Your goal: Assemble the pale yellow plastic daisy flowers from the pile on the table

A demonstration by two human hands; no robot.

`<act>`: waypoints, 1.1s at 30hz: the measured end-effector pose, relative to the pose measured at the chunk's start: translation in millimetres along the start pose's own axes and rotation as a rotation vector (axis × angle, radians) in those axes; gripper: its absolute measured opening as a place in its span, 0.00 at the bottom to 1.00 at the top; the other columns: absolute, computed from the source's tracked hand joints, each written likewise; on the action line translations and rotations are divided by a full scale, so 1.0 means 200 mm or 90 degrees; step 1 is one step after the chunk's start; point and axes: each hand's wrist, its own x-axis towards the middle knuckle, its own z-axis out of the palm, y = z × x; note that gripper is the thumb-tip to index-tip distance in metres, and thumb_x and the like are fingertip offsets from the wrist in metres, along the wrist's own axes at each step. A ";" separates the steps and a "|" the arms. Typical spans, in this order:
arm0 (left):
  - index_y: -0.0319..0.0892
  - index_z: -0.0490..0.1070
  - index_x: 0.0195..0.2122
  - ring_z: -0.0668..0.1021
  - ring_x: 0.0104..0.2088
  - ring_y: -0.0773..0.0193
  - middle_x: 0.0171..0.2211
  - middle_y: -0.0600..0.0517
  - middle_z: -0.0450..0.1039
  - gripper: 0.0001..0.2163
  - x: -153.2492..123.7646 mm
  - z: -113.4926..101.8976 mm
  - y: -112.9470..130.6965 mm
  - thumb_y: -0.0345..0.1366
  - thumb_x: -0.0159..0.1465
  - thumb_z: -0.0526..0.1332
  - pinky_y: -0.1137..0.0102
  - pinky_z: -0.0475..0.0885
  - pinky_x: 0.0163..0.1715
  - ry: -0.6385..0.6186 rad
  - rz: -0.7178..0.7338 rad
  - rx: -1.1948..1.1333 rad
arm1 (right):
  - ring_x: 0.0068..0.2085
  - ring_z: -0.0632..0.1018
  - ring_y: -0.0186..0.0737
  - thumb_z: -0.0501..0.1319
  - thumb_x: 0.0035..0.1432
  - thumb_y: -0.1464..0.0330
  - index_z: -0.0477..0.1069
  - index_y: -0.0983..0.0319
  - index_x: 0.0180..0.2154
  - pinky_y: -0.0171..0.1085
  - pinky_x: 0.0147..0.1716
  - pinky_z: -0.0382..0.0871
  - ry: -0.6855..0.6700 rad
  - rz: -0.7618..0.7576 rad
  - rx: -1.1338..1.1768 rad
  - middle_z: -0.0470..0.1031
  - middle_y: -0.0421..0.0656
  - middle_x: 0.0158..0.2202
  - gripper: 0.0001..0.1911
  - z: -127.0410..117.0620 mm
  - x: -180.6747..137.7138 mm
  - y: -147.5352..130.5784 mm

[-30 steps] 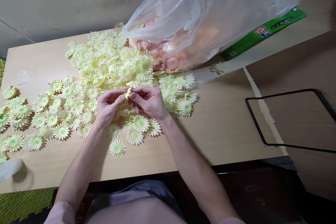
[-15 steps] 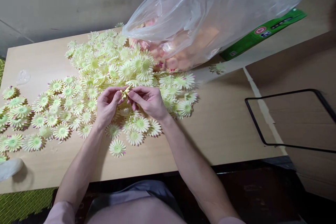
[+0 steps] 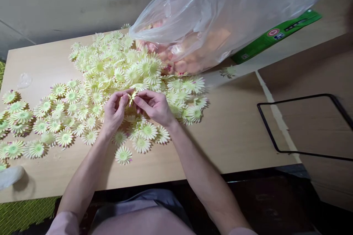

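Note:
Between my two hands is a pale yellow artificial flower (image 3: 131, 98), seen edge-on with its petals bunched. My left hand (image 3: 116, 109) pinches it from the left, thumb against fingers. From the right, my right hand (image 3: 154, 105) pinches the same flower, its thumb pointing left. The fingertips hide much of the flower. Both hands are just above a large heap of pale yellow-green artificial flowers (image 3: 116, 58), some with pink petal tips. Several flower heads (image 3: 142, 143) lie on the table (image 3: 220, 136) below my hands.
A clear plastic bag (image 3: 209, 18) of pink and peach pieces stands behind the heap. Beside it lies a green packet (image 3: 275, 35). A black wire frame (image 3: 268, 128) is at the right by cardboard (image 3: 311, 80). A whitish object (image 3: 11, 177) sits at the left front edge.
The flower between my fingers has turned a little, and more of its petals face downward. My left hand has shifted slightly to the right; the right hand has barely moved.

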 end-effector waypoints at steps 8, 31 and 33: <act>0.42 0.74 0.38 0.78 0.52 0.57 0.49 0.45 0.78 0.08 -0.01 0.00 0.01 0.41 0.64 0.62 0.61 0.73 0.52 -0.024 -0.011 -0.048 | 0.32 0.78 0.34 0.70 0.52 0.61 0.75 0.61 0.37 0.34 0.33 0.76 0.019 -0.007 -0.025 0.78 0.40 0.33 0.13 0.01 -0.01 0.03; 0.46 0.80 0.37 0.82 0.39 0.64 0.39 0.49 0.82 0.08 0.02 -0.02 -0.02 0.37 0.56 0.71 0.71 0.77 0.39 0.018 -0.045 -0.094 | 0.29 0.79 0.34 0.72 0.48 0.61 0.78 0.61 0.32 0.34 0.32 0.77 0.036 0.007 0.052 0.79 0.40 0.29 0.12 -0.01 0.01 -0.02; 0.46 0.80 0.37 0.82 0.39 0.65 0.38 0.49 0.82 0.07 0.02 -0.02 -0.02 0.38 0.57 0.70 0.71 0.77 0.39 0.028 -0.043 -0.084 | 0.32 0.80 0.34 0.75 0.43 0.64 0.78 0.61 0.31 0.34 0.36 0.78 0.039 0.018 0.071 0.80 0.40 0.31 0.13 -0.01 0.01 -0.01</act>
